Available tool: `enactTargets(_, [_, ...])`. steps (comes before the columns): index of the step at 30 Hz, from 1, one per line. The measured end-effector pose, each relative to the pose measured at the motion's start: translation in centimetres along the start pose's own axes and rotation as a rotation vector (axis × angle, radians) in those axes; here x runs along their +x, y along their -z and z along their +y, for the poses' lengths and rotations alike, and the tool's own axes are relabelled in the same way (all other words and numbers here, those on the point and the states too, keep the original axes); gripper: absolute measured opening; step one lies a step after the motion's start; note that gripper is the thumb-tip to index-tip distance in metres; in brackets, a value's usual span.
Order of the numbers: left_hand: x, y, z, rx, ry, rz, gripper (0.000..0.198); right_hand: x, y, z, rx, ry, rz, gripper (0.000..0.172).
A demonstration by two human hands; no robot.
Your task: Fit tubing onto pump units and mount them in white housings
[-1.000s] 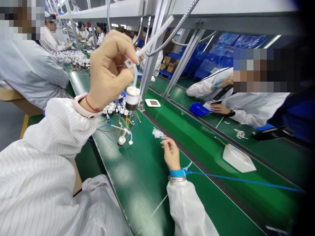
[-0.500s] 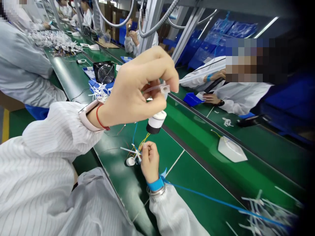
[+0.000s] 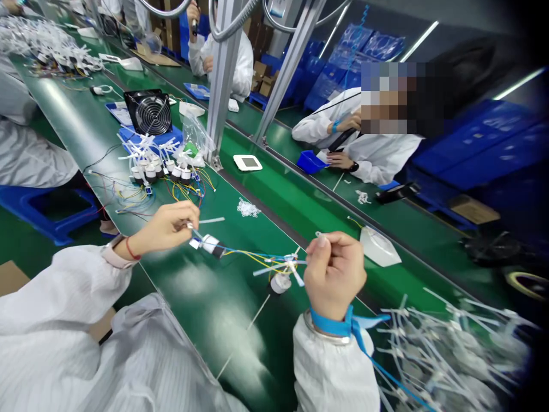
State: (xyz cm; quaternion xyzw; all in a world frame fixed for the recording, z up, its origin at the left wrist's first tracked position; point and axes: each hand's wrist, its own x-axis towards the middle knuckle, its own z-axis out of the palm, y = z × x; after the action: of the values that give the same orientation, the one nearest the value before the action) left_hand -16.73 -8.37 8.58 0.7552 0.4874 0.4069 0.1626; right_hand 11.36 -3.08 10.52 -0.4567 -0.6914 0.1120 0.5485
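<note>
My left hand [image 3: 169,226] is closed in a pinch on a short translucent tube, low over the green bench. From that tube hangs a small white-and-black cylinder [image 3: 211,244] like a mini pump, lying tilted with yellow and blue wires [image 3: 249,253] running off to the right. A second white cylinder [image 3: 281,282] rests on the bench beneath a bunch of white tube ends [image 3: 289,265]. Beside it, my right hand [image 3: 337,272] pinches a small translucent plastic clip [image 3: 318,234] between thumb and forefinger.
Small clear clips [image 3: 247,208] lie in a heap ahead. Several wired cylinders with tubes [image 3: 156,166] stand by a black fan [image 3: 150,113]. White tubing parts [image 3: 450,349] pile up at right. A blue cord trails from my right wrist. A co-worker [image 3: 355,137] sits across.
My left hand has dropped from close to the camera to the bench at left, lowering the hanging cylinder. My right hand has moved right and up, and a clip now shows in it.
</note>
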Motion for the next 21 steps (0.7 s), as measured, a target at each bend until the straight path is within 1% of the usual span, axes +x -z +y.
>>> enactTargets(3, [-0.9,0.3,-0.7,-0.05,0.036,0.09,0.007,0.2,-0.8,2.1,-0.201,0.106,-0.039,0.013])
enactTargets(5, [-1.3,-0.2,-0.9,-0.071,0.066,0.118,0.005,0.0,-2.0,3.3,-0.259,0.117,-0.099,0.014])
enactTargets(6, [-1.5,-0.7,-1.0,-0.074,0.066,0.1,0.005,-0.2,-2.6,3.8,-0.276,0.106,-0.135,0.015])
enactTargets(7, [-1.6,-1.2,-1.0,-0.066,0.049,0.051,0.006,-0.5,-3.2,4.2,-0.286,0.091,-0.176,0.015])
enactTargets(9, [-1.8,-2.4,-0.8,-0.018,-0.013,-0.092,0.008,-1.1,-4.3,5.0,-0.282,0.061,-0.254,0.016])
enactTargets(10, [-1.8,-3.1,-0.6,0.014,-0.043,-0.143,0.009,-1.4,-4.7,5.4,-0.273,0.048,-0.283,0.017])
enactTargets(11, [-1.6,-3.7,-0.3,0.051,-0.064,-0.154,0.01,-1.7,-5.1,5.7,-0.264,0.036,-0.302,0.017])
enactTargets(12, [-1.4,-4.2,0.2,0.093,-0.074,-0.126,0.01,-1.9,-5.3,6.0,-0.255,0.025,-0.308,0.017])
enactTargets(14, [-0.7,-5.5,1.3,0.184,-0.081,-0.01,0.009,-2.3,-5.7,6.4,-0.238,0.008,-0.292,0.017])
enactTargets(15, [-0.2,-6.3,1.8,0.227,-0.094,0.022,0.009,-2.4,-5.8,6.6,-0.227,0.005,-0.279,0.017])
enactTargets(16, [0.3,-7.1,2.3,0.259,-0.12,0.015,0.011,-2.5,-5.8,6.6,-0.214,0.007,-0.266,0.017])
enactTargets(17, [0.9,-7.9,2.7,0.278,-0.159,-0.033,0.015,-2.6,-5.8,6.7,-0.2,0.012,-0.252,0.017])
enactTargets(19, [2.1,-9.6,3.0,0.302,-0.244,-0.174,0.025,-2.6,-5.8,6.6,-0.168,0.025,-0.227,0.016])
enactTargets(20, [2.7,-10.4,2.9,0.311,-0.275,-0.227,0.026,-2.5,-5.7,6.6,-0.15,0.033,-0.22,0.015])
enactTargets(21, [3.3,-11.0,2.7,0.311,-0.289,-0.254,0.023,-2.4,-5.6,6.7,-0.13,0.041,-0.217,0.015])
